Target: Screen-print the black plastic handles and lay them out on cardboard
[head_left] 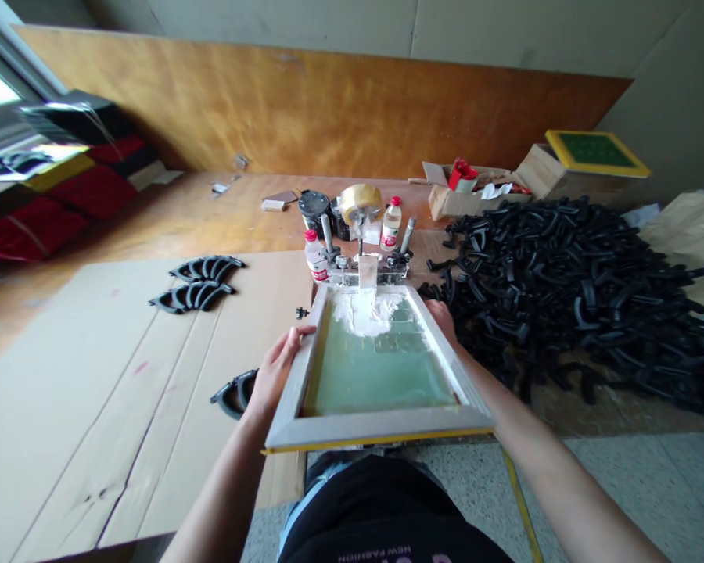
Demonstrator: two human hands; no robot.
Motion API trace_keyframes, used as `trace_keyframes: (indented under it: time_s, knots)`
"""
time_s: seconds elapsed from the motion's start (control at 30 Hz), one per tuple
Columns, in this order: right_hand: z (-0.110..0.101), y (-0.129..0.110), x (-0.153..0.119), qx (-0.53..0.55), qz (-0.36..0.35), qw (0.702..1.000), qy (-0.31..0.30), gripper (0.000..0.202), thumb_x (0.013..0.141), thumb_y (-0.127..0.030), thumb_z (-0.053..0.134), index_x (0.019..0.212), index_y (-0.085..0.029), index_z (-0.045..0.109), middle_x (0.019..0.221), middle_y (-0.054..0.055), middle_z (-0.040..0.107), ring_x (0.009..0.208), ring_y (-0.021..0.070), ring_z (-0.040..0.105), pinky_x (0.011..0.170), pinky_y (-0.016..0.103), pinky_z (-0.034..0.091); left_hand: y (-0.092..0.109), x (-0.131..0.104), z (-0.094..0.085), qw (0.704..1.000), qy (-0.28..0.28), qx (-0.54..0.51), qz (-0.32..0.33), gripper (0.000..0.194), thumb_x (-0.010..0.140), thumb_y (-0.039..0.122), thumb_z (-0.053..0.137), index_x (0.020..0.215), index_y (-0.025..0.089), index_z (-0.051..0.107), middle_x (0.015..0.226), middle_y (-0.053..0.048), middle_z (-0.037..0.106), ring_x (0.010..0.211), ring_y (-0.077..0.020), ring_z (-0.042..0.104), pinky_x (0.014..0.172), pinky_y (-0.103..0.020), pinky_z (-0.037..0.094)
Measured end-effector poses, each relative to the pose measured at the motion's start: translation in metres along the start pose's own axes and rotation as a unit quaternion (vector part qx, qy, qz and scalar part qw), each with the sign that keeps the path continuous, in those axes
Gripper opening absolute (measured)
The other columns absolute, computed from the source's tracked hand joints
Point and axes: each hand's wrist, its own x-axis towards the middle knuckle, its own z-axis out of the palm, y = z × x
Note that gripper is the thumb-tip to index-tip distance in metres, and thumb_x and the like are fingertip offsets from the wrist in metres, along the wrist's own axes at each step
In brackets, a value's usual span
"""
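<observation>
A grey-framed screen (381,424) with green mesh stands in front of me, its far end at a metal clamp (345,274). White paste (360,314) is spread over the far part of the mesh, under a pale squeegee (368,272). My left hand (278,363) is at the frame's left side, fingers by its edge; what it grips underneath is hidden. My right hand (443,319) is beyond the frame's right edge, partly covered by it, and its fingertips do not show clearly.
Black curved parts (563,289) are heaped on the right. More curved parts (196,297) lie in rows on cardboard (123,375) at left. Behind the clamp are red-capped bottles (390,225), a dark tub (314,213) and a tape roll (360,199). Boxes (475,202) stand at back right.
</observation>
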Motion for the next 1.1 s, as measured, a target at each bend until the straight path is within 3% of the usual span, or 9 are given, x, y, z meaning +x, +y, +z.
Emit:
trace_keyframes:
  time_s: [0.07, 0.17, 0.3, 0.43, 0.6, 0.67, 0.8, 0.97, 1.1]
  knots:
    - [-0.002, 0.007, 0.023, 0.081, 0.073, 0.994, 0.005, 0.022, 0.088, -0.012, 0.055, 0.102, -0.012, 0.072, 0.097, 0.010, 0.073, 0.090, 0.0194, 0.068, 0.085, 0.029, 0.057, -0.030, -0.006, 0.000, 0.999, -0.005, 0.018, -0.039, 0.067, 0.078, 0.066, 0.059, 0.128, 0.022, 0.061, 0.088, -0.003, 0.070, 0.064, -0.0144, 0.059, 0.055, -0.023, 0.044]
    - [-0.003, -0.015, 0.067, 0.187, 0.060, 0.981, 0.008, 0.050, 0.082, -0.020, 0.070, 0.130, -0.014, 0.057, 0.133, 0.014, 0.056, 0.120, 0.0256, 0.054, 0.104, 0.039, 0.046, -0.067, -0.003, 0.007, 0.996, 0.025, 0.035, -0.078, 0.078, 0.077, 0.060, 0.063, 0.145, 0.024, 0.045, 0.087, -0.003, 0.070, 0.067, -0.0163, 0.062, 0.057, -0.024, 0.046]
    - [0.002, -0.063, 0.102, 0.194, -0.024, 0.973, -0.124, 0.032, 0.081, -0.023, 0.073, 0.111, -0.014, 0.063, 0.109, 0.012, 0.064, 0.107, 0.0259, 0.056, 0.093, 0.038, 0.047, -0.089, 0.008, 0.009, 0.992, 0.050, 0.071, -0.089, 0.074, 0.076, 0.057, 0.063, 0.141, 0.023, 0.050, 0.088, -0.005, 0.072, 0.068, -0.0181, 0.064, 0.056, -0.025, 0.047]
    - [-0.004, -0.079, 0.076, 0.184, -0.092, 0.959, -0.196, 0.005, 0.087, -0.019, 0.064, 0.090, -0.015, 0.063, 0.090, 0.009, 0.067, 0.089, 0.0219, 0.058, 0.080, 0.032, 0.047, -0.095, 0.012, 0.005, 0.992, 0.036, 0.085, -0.089, 0.068, 0.076, 0.058, 0.061, 0.135, 0.024, 0.056, 0.089, -0.005, 0.073, 0.069, -0.0190, 0.065, 0.056, -0.026, 0.047]
    - [-0.032, -0.065, 0.040, 0.254, -0.273, 0.904, -0.206, 0.007, 0.081, -0.009, 0.062, 0.082, -0.016, 0.062, 0.084, 0.007, 0.065, 0.085, 0.0199, 0.058, 0.075, 0.029, 0.044, -0.099, 0.010, 0.005, 0.993, 0.040, 0.069, -0.083, 0.069, 0.074, 0.061, 0.062, 0.131, 0.022, 0.059, 0.087, -0.005, 0.072, 0.067, -0.0183, 0.063, 0.055, -0.026, 0.045]
    - [-0.035, -0.061, 0.043, 0.277, -0.268, 0.897, -0.217, 0.007, 0.081, -0.013, 0.065, 0.078, -0.018, 0.061, 0.080, 0.004, 0.064, 0.080, 0.0182, 0.057, 0.071, 0.027, 0.043, -0.100, 0.009, 0.006, 0.994, 0.038, 0.059, -0.081, 0.070, 0.074, 0.062, 0.062, 0.131, 0.022, 0.059, 0.088, -0.005, 0.072, 0.067, -0.0178, 0.063, 0.055, -0.025, 0.045]
    - [-0.022, -0.068, 0.043, 0.261, -0.187, 0.935, -0.149, 0.010, 0.084, -0.008, 0.058, 0.084, -0.017, 0.063, 0.085, 0.006, 0.065, 0.088, 0.0201, 0.057, 0.074, 0.029, 0.044, -0.099, 0.009, 0.005, 0.996, 0.027, 0.038, -0.082, 0.071, 0.074, 0.064, 0.062, 0.131, 0.021, 0.058, 0.086, -0.004, 0.071, 0.067, -0.0169, 0.063, 0.055, -0.024, 0.044]
    - [-0.021, -0.069, 0.018, 0.283, -0.244, 0.921, -0.107, 0.013, 0.087, -0.010, 0.055, 0.092, -0.016, 0.065, 0.089, 0.008, 0.065, 0.092, 0.0213, 0.057, 0.081, 0.032, 0.046, -0.091, 0.007, 0.005, 0.995, 0.015, 0.027, -0.092, 0.072, 0.075, 0.063, 0.062, 0.135, 0.024, 0.054, 0.078, -0.001, 0.068, 0.064, -0.0154, 0.060, 0.054, -0.023, 0.041]
    - [-0.024, -0.062, 0.049, 0.299, -0.166, 0.931, -0.129, 0.013, 0.088, -0.026, 0.065, 0.098, -0.019, 0.066, 0.089, 0.005, 0.067, 0.087, 0.0195, 0.060, 0.079, 0.029, 0.047, -0.074, 0.002, 0.005, 0.994, 0.018, 0.030, -0.100, 0.076, 0.074, 0.064, 0.064, 0.136, 0.021, 0.053, 0.080, -0.003, 0.070, 0.065, -0.0167, 0.061, 0.056, -0.024, 0.043]
